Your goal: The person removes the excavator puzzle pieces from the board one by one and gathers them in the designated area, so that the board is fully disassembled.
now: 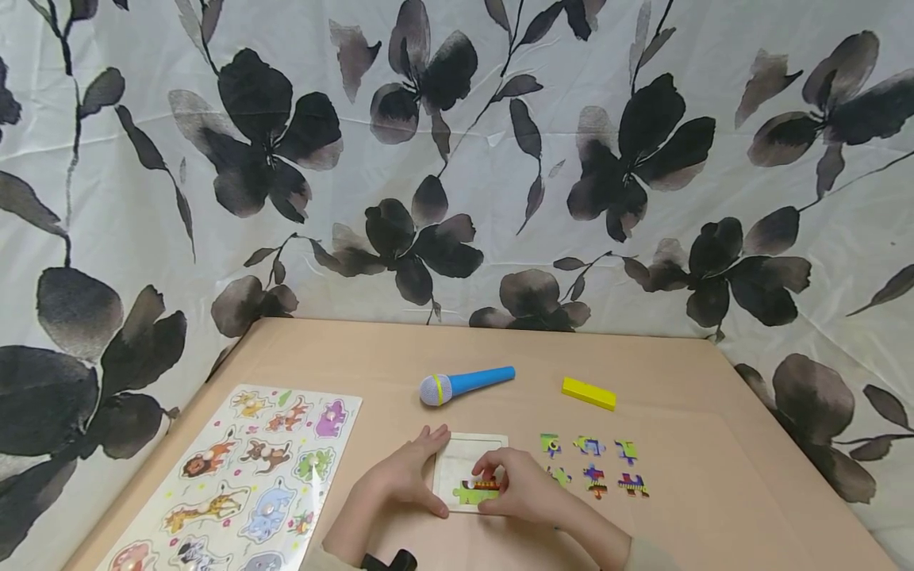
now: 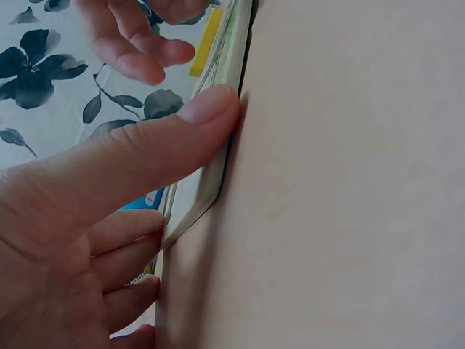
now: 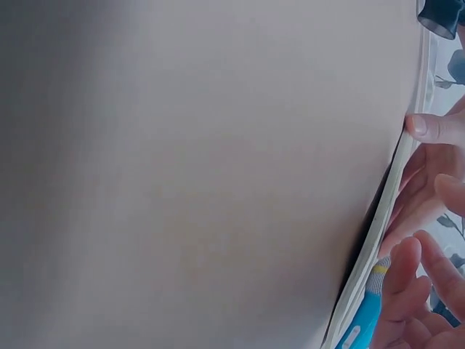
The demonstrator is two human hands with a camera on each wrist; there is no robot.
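Observation:
A white puzzle tray (image 1: 457, 454) lies before me, with joined puzzle pieces (image 1: 467, 497) in green and dark red at its lower part. My left hand (image 1: 405, 473) holds the tray at its left side. In the left wrist view, the left thumb (image 2: 196, 120) presses on the near edge, and the other fingers touch the side. Over the tray's right part hovers my right hand (image 1: 520, 485), its fingers loosely bent above the pieces. The right wrist view shows a gap between its thumb and fingertips (image 3: 407, 254), with no piece visible there.
Several loose puzzle pieces (image 1: 591, 446) lie right of the tray. Behind it are a blue toy microphone (image 1: 478, 381) and a yellow block (image 1: 589, 393). An animal sticker sheet (image 1: 239, 468) covers the left. A floral cloth (image 1: 500, 174) hangs behind the table (image 1: 685, 412).

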